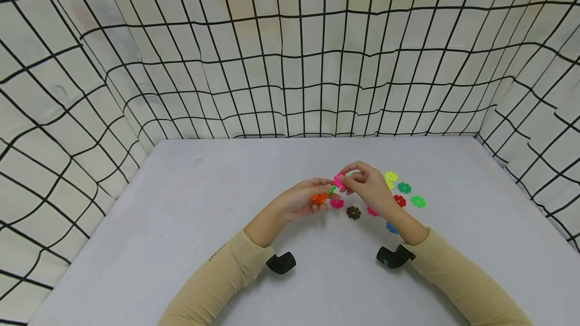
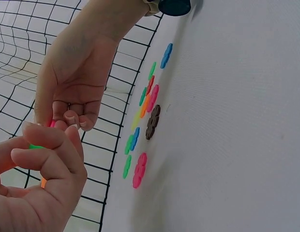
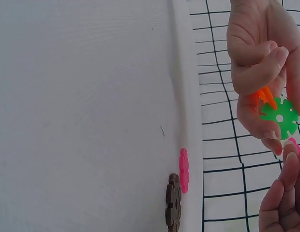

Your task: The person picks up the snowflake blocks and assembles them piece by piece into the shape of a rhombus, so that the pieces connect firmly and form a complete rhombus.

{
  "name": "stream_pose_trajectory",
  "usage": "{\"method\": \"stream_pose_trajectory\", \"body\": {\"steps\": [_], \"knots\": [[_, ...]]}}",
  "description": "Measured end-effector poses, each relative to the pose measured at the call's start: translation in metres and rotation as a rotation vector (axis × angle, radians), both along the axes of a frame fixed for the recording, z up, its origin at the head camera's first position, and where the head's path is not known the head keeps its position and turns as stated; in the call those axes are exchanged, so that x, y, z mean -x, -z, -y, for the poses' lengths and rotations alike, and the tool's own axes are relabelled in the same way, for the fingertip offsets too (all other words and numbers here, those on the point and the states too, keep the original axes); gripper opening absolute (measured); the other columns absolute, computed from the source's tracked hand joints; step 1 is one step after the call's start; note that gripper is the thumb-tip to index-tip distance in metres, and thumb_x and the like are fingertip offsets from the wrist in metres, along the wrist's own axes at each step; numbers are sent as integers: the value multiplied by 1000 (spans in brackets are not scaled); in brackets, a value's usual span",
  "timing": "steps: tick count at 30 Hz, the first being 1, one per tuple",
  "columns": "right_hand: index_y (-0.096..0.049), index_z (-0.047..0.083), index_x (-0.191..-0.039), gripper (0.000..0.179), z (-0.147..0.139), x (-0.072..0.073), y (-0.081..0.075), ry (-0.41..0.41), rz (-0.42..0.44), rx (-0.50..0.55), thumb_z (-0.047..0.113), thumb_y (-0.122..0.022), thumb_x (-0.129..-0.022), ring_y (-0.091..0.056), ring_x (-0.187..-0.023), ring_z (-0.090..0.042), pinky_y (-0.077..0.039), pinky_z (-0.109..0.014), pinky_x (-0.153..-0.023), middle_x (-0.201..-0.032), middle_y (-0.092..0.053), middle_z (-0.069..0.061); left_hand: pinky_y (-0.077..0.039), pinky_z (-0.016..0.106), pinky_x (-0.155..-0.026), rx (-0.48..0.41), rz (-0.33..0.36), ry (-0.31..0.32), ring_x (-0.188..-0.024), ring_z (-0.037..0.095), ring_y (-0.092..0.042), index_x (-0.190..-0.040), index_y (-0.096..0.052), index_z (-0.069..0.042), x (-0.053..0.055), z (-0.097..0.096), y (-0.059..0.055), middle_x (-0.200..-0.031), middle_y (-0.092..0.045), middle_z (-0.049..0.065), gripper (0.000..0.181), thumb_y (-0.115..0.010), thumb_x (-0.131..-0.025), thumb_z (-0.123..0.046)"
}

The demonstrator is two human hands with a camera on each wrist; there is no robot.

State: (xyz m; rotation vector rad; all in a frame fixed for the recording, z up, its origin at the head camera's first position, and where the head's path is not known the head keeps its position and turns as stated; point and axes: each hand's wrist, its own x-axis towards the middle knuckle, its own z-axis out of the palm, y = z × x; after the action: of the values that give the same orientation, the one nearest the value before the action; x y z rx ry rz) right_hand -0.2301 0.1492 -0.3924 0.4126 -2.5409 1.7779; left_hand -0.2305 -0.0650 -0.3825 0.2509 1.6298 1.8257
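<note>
My left hand (image 1: 301,201) holds an orange notched plastic disc (image 1: 319,198) and a green notched disc (image 3: 279,118). These two flower-shaped pieces meet at an angle, the orange one against the green one's edge. Between thumb and fingers of my right hand (image 1: 369,188) is a pink notched disc (image 1: 339,181), close to the green disc's edge. Whether pink and green are joined I cannot tell. In the left wrist view, curled fingers (image 2: 48,159) hide most of the held pieces.
Loose discs lie on the white table (image 1: 136,225) under and beyond the right hand: brown (image 1: 353,213), pink (image 1: 337,203), red (image 1: 400,200), green (image 1: 419,201), yellow (image 1: 391,176) and blue (image 1: 392,227) among them. A black grid on white walls (image 1: 299,74) encloses the back and sides.
</note>
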Motion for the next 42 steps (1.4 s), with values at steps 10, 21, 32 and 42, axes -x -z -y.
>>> {"method": "stream_pose_trajectory", "body": {"steps": [10,21,32,42], "knots": [[-59,-4,-114,22,1,-1,2,-2,19,45,11,-66,-100,-67,-72,-18,-42,-25,-57,-83,-72,-15,-38,12,-56,-1,12,-6,-60,6,-49,-145,-43,4,0,-1,0,-128,-62,23,40,-46,-110,-15],[-54,-5,-108,18,4,-1,4,10,5,94,7,-66,-100,-65,-68,-12,-52,-29,-69,-87,-73,-16,-40,12,-57,13,12,-12,-61,5,-51,-145,-43,4,0,-4,2,-134,-59,25,40,-45,-110,-15],[-58,-12,-125,31,6,-3,8,-37,55,151,6,-63,-101,-67,-73,-15,-56,-25,-76,-86,-73,-17,-39,15,-58,-10,18,-42,-58,6,-48,-146,-42,6,-1,-7,1,-98,-60,4,42,-44,-110,-15],[-60,-11,-122,28,7,-3,8,-24,68,165,7,-63,-101,-66,-74,-22,-55,-26,-74,-83,-74,-12,-33,15,-54,-2,24,-38,-57,7,-43,-148,-41,7,-1,-7,0,-95,-58,2,43,-44,-110,-14]]}}
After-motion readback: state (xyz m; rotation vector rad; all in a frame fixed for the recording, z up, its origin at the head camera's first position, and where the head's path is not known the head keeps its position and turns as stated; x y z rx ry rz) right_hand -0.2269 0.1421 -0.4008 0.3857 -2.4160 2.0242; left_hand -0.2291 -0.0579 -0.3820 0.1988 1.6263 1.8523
